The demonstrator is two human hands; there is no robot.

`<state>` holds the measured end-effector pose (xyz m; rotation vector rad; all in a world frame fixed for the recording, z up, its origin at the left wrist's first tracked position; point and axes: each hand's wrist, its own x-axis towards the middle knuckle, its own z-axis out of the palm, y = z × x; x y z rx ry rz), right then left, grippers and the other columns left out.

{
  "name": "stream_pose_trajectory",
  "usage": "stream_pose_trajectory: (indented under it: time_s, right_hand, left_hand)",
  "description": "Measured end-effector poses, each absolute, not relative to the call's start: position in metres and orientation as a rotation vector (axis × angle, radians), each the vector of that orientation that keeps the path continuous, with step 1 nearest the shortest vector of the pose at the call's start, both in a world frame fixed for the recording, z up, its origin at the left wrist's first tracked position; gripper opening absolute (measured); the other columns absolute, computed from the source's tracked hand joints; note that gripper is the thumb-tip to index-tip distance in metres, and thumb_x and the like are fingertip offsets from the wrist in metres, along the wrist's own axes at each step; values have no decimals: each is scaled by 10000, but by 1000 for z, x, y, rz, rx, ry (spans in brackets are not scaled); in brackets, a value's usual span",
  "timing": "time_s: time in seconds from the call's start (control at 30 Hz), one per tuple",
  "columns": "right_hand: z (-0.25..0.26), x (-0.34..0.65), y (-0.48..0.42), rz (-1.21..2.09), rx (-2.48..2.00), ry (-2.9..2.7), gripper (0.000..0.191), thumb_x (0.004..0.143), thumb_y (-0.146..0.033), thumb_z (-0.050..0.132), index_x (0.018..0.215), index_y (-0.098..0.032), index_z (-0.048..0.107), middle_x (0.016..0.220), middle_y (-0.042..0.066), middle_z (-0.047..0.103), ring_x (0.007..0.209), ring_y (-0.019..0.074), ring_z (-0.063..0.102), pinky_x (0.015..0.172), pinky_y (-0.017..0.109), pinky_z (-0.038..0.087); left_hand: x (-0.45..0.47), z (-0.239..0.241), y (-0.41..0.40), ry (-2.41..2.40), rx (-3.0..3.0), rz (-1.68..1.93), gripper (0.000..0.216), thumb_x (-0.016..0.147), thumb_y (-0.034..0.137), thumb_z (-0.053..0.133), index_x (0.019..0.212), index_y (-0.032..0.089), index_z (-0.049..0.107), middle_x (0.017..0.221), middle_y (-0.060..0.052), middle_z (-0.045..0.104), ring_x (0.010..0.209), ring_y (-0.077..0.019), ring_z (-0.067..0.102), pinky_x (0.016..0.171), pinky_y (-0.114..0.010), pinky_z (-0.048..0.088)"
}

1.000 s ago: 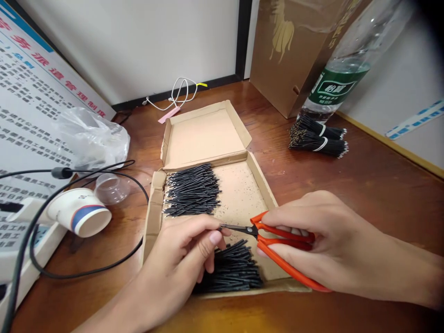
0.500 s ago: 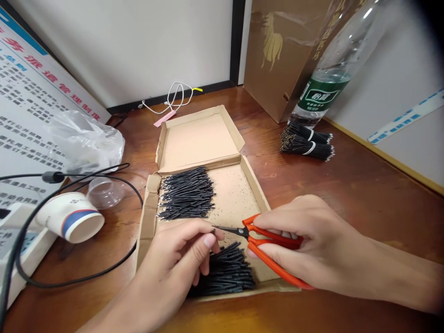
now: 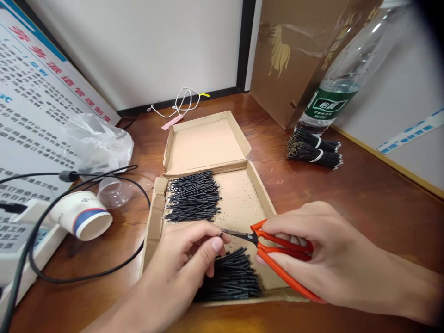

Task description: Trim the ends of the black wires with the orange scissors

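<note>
My left hand [image 3: 187, 263] pinches a thin black wire [image 3: 221, 235] between thumb and forefinger; only its dark end shows at the fingertips, the rest being hidden. My right hand [image 3: 326, 254] is wrapped round orange-handled scissors [image 3: 284, 273], whose narrow dark blades point left and reach the left fingertips by the wire end. Under both hands lies an open shallow cardboard box [image 3: 239, 199]. A pile of cut black wires [image 3: 194, 196] with silvery left ends rests in its far left part. Another pile of black wires [image 3: 237, 277] lies nearer, partly behind my left hand.
Two banded black wire bundles [image 3: 314, 150] lie at the right beside a water bottle [image 3: 328, 104] and a brown carton [image 3: 287, 60]. To the left are a tipped paper cup [image 3: 81, 215], a clear plastic cup [image 3: 115, 193], a plastic bag [image 3: 100, 141] and a looped black cable [image 3: 86, 279].
The whole view has shifted, so things appear a little farther right and lower. Both hands keep their grips, with the scissor tips still at the left fingertips.
</note>
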<state>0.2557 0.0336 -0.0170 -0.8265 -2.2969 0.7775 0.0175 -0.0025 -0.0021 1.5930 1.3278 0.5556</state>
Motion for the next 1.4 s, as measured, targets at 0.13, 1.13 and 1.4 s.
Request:
stream_pose_trajectory:
  time_s: [0.13, 1.13, 1.4]
  right_hand:
    - [-18, 256, 33, 793, -811, -2312, 324, 822, -57, 598, 650, -202, 365, 601, -88, 216, 521, 73, 186, 450, 205, 210]
    - [-14, 257, 37, 820, -767, -2360, 335, 871, -73, 528, 645, -215, 325, 595, -78, 224, 524, 92, 172, 462, 224, 223]
    - [-14, 254, 36, 792, -841, -2351, 383, 890, -117, 534, 629, -219, 274, 609, -79, 158, 536, 98, 128, 459, 244, 188]
  left_hand:
    - [17, -3, -5, 1313, 1591, 568, 281, 1022, 327, 487, 862, 172, 658, 632, 14, 581, 567, -107, 548, 492, -182, 427]
    - [22, 0, 0, 1314, 1580, 576, 256, 995, 279, 515, 831, 164, 676, 627, 10, 592, 510, -104, 552, 447, -174, 446]
    - [20, -3, -1, 1323, 1721, 611, 255, 1003, 282, 515, 865, 168, 698, 594, 20, 608, 473, -95, 547, 443, -179, 428]
